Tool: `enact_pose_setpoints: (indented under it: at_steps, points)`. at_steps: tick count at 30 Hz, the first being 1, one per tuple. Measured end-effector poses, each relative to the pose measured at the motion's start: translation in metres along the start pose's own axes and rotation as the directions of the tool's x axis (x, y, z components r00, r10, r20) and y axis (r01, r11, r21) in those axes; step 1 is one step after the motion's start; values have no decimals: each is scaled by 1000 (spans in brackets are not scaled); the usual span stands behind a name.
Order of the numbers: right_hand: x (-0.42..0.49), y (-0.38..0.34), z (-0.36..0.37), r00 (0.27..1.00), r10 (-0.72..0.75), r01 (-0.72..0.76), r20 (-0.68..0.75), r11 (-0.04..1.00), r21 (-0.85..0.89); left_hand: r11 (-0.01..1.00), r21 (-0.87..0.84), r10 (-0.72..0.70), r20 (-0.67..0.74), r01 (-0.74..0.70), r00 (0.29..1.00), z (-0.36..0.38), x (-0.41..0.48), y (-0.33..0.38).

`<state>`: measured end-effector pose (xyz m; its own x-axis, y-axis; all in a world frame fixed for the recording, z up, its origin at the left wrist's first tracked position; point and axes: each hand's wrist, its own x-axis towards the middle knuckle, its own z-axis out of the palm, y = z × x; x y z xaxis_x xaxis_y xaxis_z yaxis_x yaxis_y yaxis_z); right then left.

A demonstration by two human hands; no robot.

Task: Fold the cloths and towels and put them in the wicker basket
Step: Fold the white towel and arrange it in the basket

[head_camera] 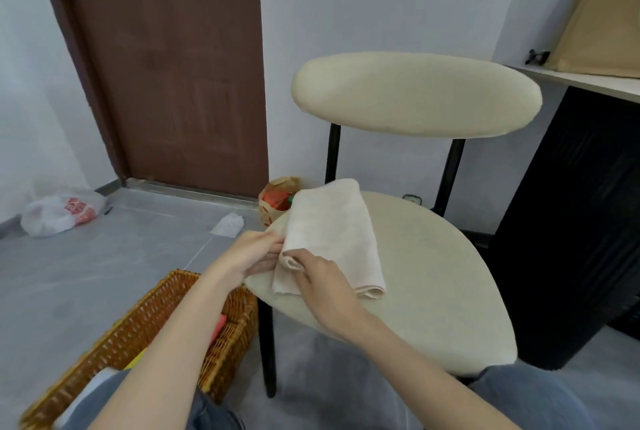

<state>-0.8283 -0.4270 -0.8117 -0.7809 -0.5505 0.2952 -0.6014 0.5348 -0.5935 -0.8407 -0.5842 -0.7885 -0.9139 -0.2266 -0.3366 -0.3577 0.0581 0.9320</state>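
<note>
A folded beige towel [332,232] lies on the left part of the cream chair seat [426,274]. My right hand [322,287] pinches the towel's near left corner, thumb on top. My left hand [252,253] is at the towel's left edge with its fingers reaching under or against the cloth; the fingertips are hidden. The wicker basket [152,319] stands on the floor at the lower left, beside the chair. Inside it, bits of red, yellow and white cloth show past my left forearm and knee.
The chair has a cream oval backrest [415,94] and black legs. A paper bag [277,201] stands behind the seat, a plastic bag [59,215] and a paper scrap [228,225] lie on the grey floor. A black cabinet [571,222] stands right, a brown door [173,66] behind.
</note>
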Motion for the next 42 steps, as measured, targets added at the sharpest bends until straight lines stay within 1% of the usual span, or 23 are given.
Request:
enact_pose_setpoints:
  at_steps: [2,3,5,7,10,12,14,16,17,20,22,25,26,28,29,32,34,35,36,37,40,42]
  points:
    - [-4,3,0,999,11,-4,42,987,-158,996,84,-3,-30,6,1000,0,4,0]
    - [-7,4,-2,999,14,-7,36,980,-200,988,156,10,-44,-3,999,1,6,-1]
    - [-12,5,-9,1000,-11,11,1,963,-269,947,316,75,-57,-53,996,3,10,-4]
    - [-18,8,-18,998,-37,18,-50,938,-348,910,403,139,-75,-97,987,7,13,-7]
    - [-23,20,-29,988,-75,5,-132,885,-465,873,472,184,-94,-119,978,10,16,-7]
    - [-26,30,-36,983,-60,-44,-176,844,-534,851,514,191,-106,-110,976,10,17,-6]
    - [-31,40,-41,982,-15,-100,-186,798,-594,835,540,200,-126,-102,972,11,17,-5]
    - [-37,47,-46,978,68,-179,-197,763,-622,825,554,224,-141,-111,964,12,15,-6]
    - [-39,49,-49,975,93,-200,-200,755,-625,816,566,240,-148,-117,959,13,14,-6]
    - [-42,53,-58,971,186,-239,-151,796,-556,789,601,257,-134,-128,957,19,6,-6]
    - [-44,56,-67,968,189,-247,-163,813,-527,786,605,222,-81,-129,972,25,2,-6]
    - [-49,70,-85,952,227,-300,-204,820,-488,857,502,107,49,-117,993,39,-5,-6]
    - [-51,76,-91,943,250,-328,-220,817,-474,862,491,93,88,-124,992,45,-8,-6]
    - [-54,86,-102,917,311,-394,-250,801,-451,833,521,132,138,-185,982,59,-12,-8]
    - [-57,90,-107,904,338,-424,-261,789,-445,801,556,171,145,-223,975,66,-13,-9]
    - [-65,99,-117,876,388,-482,-288,725,-492,688,670,283,106,-279,953,82,-10,-13]
    - [-69,104,-123,879,380,-476,-289,667,-573,676,678,336,67,-290,939,88,-6,-12]
    - [-71,106,-124,888,357,-460,-291,655,-600,684,667,361,44,-296,932,90,-4,-11]
    - [-71,108,-124,898,325,-440,-296,662,-607,698,652,377,18,-297,926,91,-1,-9]
    - [-71,108,-124,909,287,-416,-303,693,-589,719,634,377,-15,-283,926,91,4,-7]
    - [-65,97,-116,940,195,-298,-280,867,-399,801,563,312,-106,-202,944,92,24,-5]
    - [-60,83,-108,963,151,-214,-223,932,-294,838,527,266,-172,-139,949,93,36,-2]
